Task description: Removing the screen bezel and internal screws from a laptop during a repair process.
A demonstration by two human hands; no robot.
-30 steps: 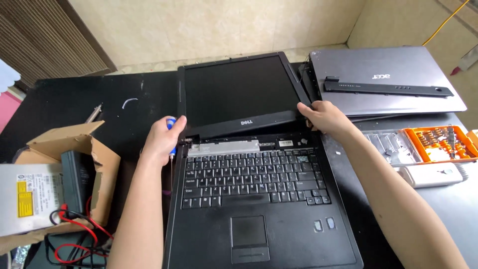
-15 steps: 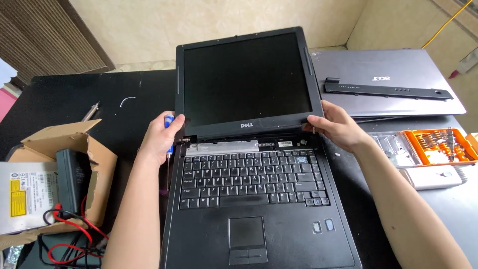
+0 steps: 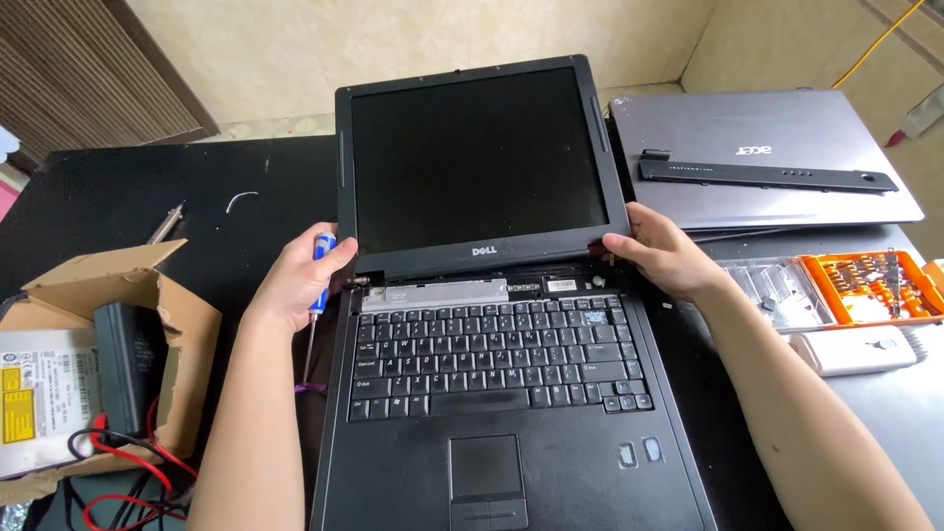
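Black table is filling the head view, and a black laptop is lying open in the middle of it, screen upright. Your left hand is gripping the screen's lower left corner, fingers also closed on a blue screwdriver. Your right hand is clamping the lower right corner. A cardboard box is sitting left, a grey laptop and an orange bit case right.

Black table, laptops, cardboard box
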